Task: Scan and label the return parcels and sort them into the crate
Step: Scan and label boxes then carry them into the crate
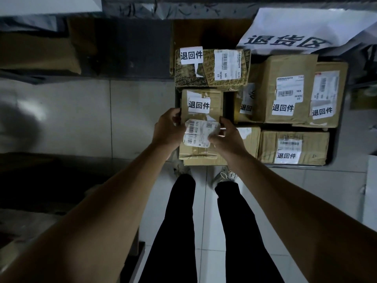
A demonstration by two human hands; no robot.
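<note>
A tall brown cardboard parcel [204,99] with a white return sticker and a barcode shipping label [201,132] stands at the crate's near left corner. My left hand [168,130] grips its left edge. On the right edge, my right hand [226,137] holds the parcel, fingers touching the shipping label. The dark crate [334,144] on the floor holds several other brown parcels with white return stickers, among them a printed box [210,68] at the back and a flat box [293,148] at the front right.
A white sign with large dark characters [295,31] lies behind the crate. Dim shelving with brown packages [40,54] is on the left. My legs and shoes [222,176] stand on pale floor tiles just before the crate.
</note>
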